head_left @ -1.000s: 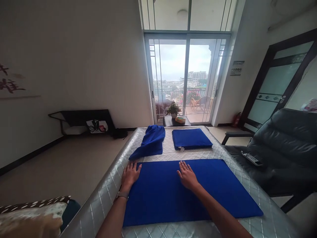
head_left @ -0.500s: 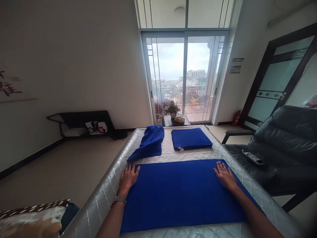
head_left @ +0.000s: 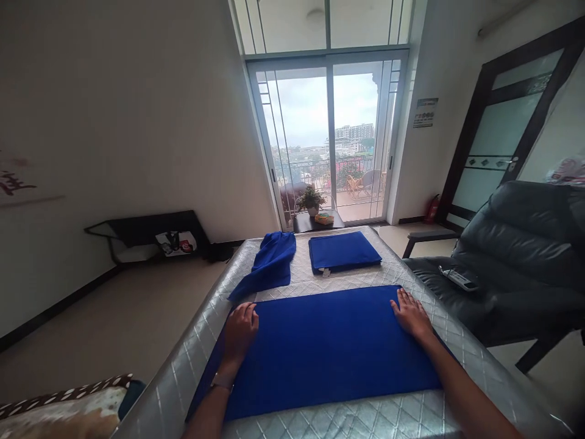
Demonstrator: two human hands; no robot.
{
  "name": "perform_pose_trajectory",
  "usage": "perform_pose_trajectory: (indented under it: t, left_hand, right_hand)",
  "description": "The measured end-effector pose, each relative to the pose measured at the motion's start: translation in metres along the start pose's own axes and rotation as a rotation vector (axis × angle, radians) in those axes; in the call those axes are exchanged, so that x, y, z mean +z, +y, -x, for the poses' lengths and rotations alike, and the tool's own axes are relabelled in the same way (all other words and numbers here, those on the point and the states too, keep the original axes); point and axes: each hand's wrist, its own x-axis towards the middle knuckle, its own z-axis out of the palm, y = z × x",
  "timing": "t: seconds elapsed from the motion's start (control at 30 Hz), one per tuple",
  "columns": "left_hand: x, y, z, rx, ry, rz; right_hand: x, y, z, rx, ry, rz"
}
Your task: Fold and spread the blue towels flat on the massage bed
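A blue cloth (head_left: 329, 347) lies spread across the near part of a quilted silver mattress (head_left: 338, 421). My left hand (head_left: 242, 326) rests on its far left corner, fingers bent and close together; their tips are partly hidden. At the far right corner, my right hand (head_left: 414, 314) lies flat with fingers stretched out. Beyond the spread cloth, a crumpled blue cloth (head_left: 272, 262) lies at the left, its tail close to my left hand. A neatly folded blue cloth (head_left: 345, 250) with a white tag sits to its right.
To the right stands a dark armchair (head_left: 516, 256) with a remote-like device (head_left: 458, 278) on its seat. A small table past the mattress holds a potted plant (head_left: 311, 200) and a tissue box (head_left: 324, 218). A patterned cushion (head_left: 68, 405) shows at lower left.
My left hand has gone from lying flat to bent fingers, and its wrist sits farther in over the cloth. My right hand stays flat at its corner. The view has shifted slightly.
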Motion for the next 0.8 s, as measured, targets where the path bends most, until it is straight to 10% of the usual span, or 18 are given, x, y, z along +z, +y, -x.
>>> perform_pose_trajectory:
  t: [0.23, 0.37, 0.53, 0.8]
  left_hand:
    - [0.016, 0.150, 0.022, 0.353, -0.249, 0.187]
    - [0.031, 0.171, 0.032, 0.291, -0.400, 0.165]
    - [0.029, 0.122, 0.045, 0.237, -0.402, 0.120]
    - [-0.009, -0.048, 0.108, -0.139, -0.340, -0.075]
  right_hand:
    - [0.006, 0.003, -0.003, -0.001, 0.018, -0.006]
    - [0.012, 0.005, -0.007, -0.001, 0.028, -0.018]
    - [0.014, 0.006, -0.009, -0.004, 0.044, -0.040]
    - [-0.004, 0.001, 0.002, -0.009, 0.093, -0.003]
